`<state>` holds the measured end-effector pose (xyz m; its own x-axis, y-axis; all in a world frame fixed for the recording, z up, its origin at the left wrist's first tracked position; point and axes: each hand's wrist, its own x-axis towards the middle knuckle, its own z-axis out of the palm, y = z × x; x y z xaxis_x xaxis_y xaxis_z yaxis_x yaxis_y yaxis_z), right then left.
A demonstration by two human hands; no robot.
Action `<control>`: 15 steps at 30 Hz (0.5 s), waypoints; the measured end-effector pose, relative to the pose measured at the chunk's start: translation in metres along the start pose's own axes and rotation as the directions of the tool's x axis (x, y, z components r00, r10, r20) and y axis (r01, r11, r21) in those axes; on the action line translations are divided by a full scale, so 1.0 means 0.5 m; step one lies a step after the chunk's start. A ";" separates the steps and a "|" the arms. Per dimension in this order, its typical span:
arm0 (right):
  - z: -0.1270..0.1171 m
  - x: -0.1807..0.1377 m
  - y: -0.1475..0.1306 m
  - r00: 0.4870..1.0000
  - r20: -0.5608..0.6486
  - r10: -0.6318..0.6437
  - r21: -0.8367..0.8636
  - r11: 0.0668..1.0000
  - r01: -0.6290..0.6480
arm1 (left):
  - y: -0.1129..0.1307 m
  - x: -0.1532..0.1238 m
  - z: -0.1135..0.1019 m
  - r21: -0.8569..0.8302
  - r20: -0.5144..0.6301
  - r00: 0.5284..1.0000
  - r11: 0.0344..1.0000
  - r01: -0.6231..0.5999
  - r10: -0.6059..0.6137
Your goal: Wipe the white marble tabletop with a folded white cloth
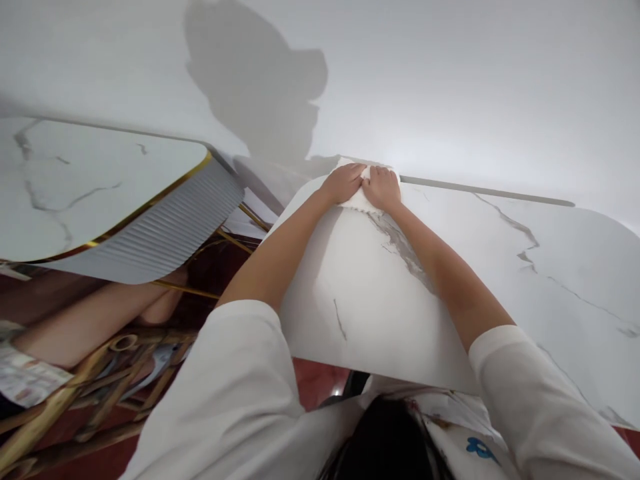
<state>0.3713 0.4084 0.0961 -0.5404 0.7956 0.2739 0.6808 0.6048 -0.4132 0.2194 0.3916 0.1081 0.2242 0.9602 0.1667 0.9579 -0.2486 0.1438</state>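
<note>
Both my arms reach forward over a white marble-patterned tabletop (385,327) to its far edge by the wall. There a folded white cloth (357,202) lies under my hands. My left hand (345,183) presses on the cloth's left part, its fingers pointing right and closed over it. My right hand (383,189) sits against it on the right, fingers bent onto the cloth. The hands touch each other, and they hide most of the cloth. Grey veins run across the white surface.
At left stands a marble-patterned cabinet top (115,180) with gold trim and a ribbed grey side (175,233). Below it are a person's leg (95,317) and a wooden bamboo-like chair (100,393). A white wall (450,80) carries a head's shadow. The floor (320,383) is red.
</note>
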 end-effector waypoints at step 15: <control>-0.039 -0.311 -0.187 1.000 0.003 0.010 0.047 0.999 -0.010 | 0.132 -0.331 -0.060 0.066 0.054 0.998 0.997 -0.039 0.036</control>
<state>0.4013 0.2291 0.1089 -0.5347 0.8017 0.2673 0.6623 0.5940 -0.4567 0.2402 0.2127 0.1192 0.2675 0.9562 0.1192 0.9581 -0.2770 0.0724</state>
